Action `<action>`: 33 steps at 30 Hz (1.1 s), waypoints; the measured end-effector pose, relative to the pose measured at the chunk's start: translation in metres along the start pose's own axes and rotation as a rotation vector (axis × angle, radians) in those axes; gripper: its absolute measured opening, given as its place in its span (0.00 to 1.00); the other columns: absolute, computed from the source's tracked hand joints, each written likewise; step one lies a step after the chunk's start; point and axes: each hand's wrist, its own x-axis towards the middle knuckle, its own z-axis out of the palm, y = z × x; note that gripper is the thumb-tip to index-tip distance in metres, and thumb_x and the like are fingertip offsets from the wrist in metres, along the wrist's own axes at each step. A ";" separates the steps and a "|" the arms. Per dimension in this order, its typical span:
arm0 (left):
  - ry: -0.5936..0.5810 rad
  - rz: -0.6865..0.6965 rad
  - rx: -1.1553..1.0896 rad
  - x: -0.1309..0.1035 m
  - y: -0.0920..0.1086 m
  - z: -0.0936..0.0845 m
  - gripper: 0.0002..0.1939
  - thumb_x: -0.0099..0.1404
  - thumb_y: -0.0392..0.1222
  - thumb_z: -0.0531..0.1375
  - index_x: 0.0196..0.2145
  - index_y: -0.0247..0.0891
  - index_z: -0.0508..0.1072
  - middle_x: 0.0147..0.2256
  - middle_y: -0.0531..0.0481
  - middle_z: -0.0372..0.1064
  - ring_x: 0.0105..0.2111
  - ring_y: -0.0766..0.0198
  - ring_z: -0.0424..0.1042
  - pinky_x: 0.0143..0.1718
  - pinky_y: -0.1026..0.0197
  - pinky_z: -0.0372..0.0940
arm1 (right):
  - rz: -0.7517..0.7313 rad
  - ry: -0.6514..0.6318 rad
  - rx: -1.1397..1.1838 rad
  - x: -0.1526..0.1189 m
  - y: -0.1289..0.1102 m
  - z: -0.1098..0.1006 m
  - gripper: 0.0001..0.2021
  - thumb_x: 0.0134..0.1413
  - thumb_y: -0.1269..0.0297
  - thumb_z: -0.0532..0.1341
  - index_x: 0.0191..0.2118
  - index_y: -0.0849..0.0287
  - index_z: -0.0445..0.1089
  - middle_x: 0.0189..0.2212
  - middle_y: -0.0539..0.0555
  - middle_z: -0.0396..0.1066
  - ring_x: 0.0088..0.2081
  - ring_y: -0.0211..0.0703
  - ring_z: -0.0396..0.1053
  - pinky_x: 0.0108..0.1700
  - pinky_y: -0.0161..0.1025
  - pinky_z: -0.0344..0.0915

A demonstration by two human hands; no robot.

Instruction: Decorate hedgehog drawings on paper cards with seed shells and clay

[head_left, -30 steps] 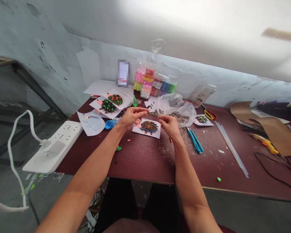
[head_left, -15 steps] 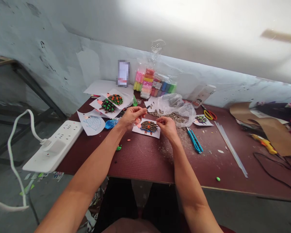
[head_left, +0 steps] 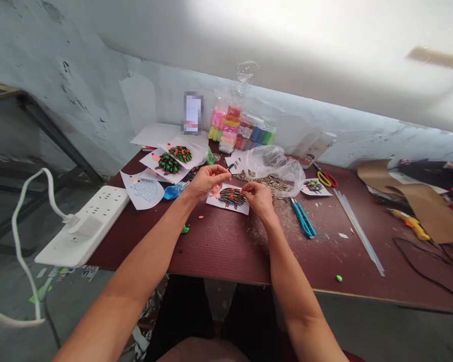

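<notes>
A white card (head_left: 222, 205) lies on the table between my hands. It carries a hedgehog (head_left: 232, 196) with spines of striped seeds, dotted with orange clay. My left hand (head_left: 208, 182) is raised over the card's upper left corner, its fingers curled together; what they hold, if anything, is too small to make out. At the card's right side, my right hand (head_left: 259, 198) pinches at the seed spines, and its fingertips hide whatever is between them. Just behind the hands, sunflower seeds (head_left: 272, 182) spill from a clear plastic bag (head_left: 283, 163).
Finished hedgehog cards (head_left: 169, 163) and a blue hedgehog drawing (head_left: 144, 192) lie left, beside blue clay (head_left: 172, 192). Packs of coloured clay (head_left: 230, 131) stand behind. Rightward are a teal cutter (head_left: 303, 219), scissors (head_left: 326, 179), glue sticks (head_left: 358, 231) and a glue gun (head_left: 411, 223). A power strip (head_left: 85, 226) overhangs the left edge.
My right hand has shifted slightly left, over the hedgehog's right side. My left hand's fingertips have moved slightly right and lower; the card stays in place.
</notes>
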 end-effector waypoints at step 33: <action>0.000 -0.003 0.000 -0.002 0.001 0.001 0.12 0.54 0.39 0.73 0.29 0.34 0.73 0.27 0.52 0.74 0.14 0.78 0.58 0.14 0.71 0.48 | -0.037 -0.032 -0.314 -0.005 -0.007 0.003 0.10 0.62 0.63 0.61 0.41 0.53 0.81 0.41 0.56 0.78 0.42 0.46 0.73 0.43 0.38 0.62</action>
